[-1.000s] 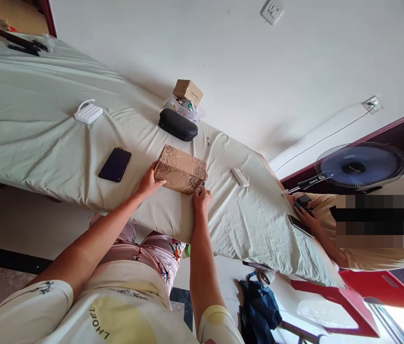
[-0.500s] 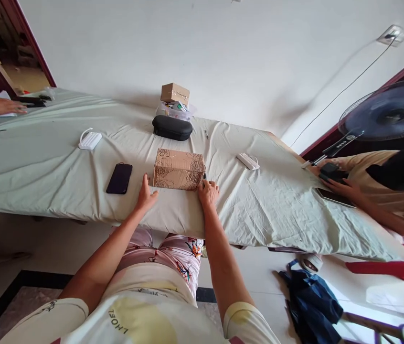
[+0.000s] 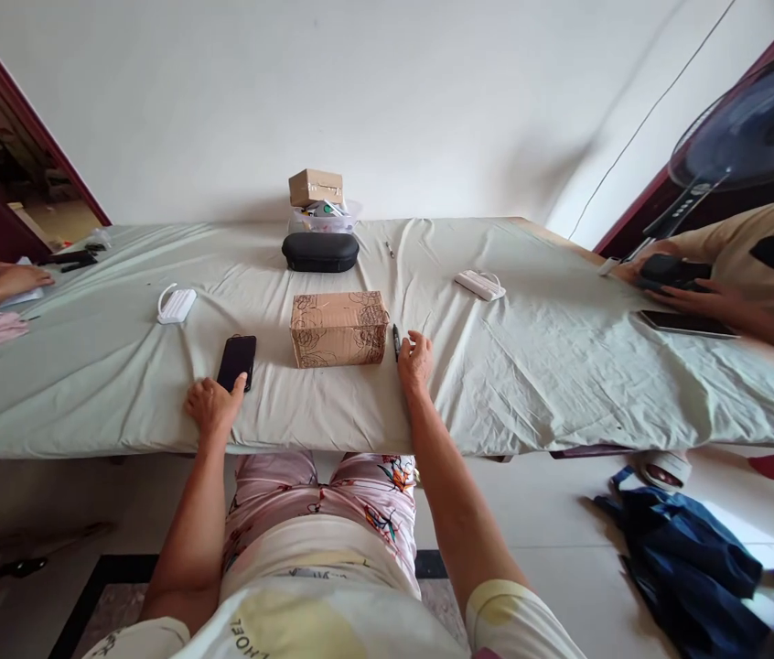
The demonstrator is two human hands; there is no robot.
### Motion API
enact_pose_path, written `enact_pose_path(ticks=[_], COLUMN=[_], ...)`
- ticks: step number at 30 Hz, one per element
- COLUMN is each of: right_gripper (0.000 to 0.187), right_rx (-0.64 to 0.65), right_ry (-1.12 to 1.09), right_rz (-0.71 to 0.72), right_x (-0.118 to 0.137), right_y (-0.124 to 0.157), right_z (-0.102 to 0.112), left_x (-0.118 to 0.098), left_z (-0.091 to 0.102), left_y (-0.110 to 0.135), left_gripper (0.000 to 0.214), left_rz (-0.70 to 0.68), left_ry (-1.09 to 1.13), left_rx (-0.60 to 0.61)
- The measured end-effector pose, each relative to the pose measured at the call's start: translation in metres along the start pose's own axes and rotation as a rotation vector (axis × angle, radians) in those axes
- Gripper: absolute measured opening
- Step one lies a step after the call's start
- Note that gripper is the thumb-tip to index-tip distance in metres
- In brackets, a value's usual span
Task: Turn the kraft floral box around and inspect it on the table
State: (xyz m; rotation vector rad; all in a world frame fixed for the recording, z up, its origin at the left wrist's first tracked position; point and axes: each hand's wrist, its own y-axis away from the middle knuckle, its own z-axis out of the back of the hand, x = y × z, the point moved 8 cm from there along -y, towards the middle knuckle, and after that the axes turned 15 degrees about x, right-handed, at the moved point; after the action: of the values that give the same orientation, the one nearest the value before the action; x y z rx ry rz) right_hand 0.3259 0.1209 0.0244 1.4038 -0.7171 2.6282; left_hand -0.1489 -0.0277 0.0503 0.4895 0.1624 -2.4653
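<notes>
A brown cardboard box (image 3: 338,328) with flower drawings lies on the green-sheeted table (image 3: 531,384) in front of me, untouched by either hand. My left hand (image 3: 214,403) rests on the sheet near the front edge, its forefinger on the near end of a black phone (image 3: 237,359). My right hand (image 3: 415,359) lies to the right of the box with fingers loosely apart. Its thumb is beside a black pen (image 3: 396,340) lying on the sheet.
A black case (image 3: 320,252) and a small cardboard box (image 3: 316,186) on a plastic tub sit at the back. White packs (image 3: 177,304) (image 3: 480,284) lie either side. A co-worker's hand (image 3: 703,297), phone (image 3: 685,322) and fan (image 3: 757,119) are right; another person's hand (image 3: 9,279) left.
Both my hands have let go of the flowered box. The left hand slid left to the phone; the right drew back beside the pen. My view has swung level with the table.
</notes>
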Motion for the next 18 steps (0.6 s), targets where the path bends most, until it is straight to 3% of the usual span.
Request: enact_pose_path(ticks=[6, 12, 15, 18], right_gripper=[0.035, 0.037, 0.038, 0.039], right_rx=[0.018, -0.003, -0.018, -0.031], right_ry=[-0.037, -0.101, -0.126, -0.143], right_rz=[-0.051, -0.048, -0.032, -0.033], right_x=[-0.001, 0.0, 0.001, 0.0], right_y=[0.001, 0.003, 0.004, 0.005], right_z=[0.001, 0.008, 0.012, 0.014], left_x=[-0.011, -0.016, -0.017, -0.019], left_z=[-0.015, -0.007, -0.003, -0.01], left_y=[0.0, 0.01, 0.018, 0.019], left_gripper=[0.088, 0.085, 0.086, 0.078], left_rz=[0.001, 0.033, 0.034, -0.022], left_ry=[-0.146, -0.104, -0.017, 0.268], left_rx=[0.049, 0.097, 0.154, 0.273])
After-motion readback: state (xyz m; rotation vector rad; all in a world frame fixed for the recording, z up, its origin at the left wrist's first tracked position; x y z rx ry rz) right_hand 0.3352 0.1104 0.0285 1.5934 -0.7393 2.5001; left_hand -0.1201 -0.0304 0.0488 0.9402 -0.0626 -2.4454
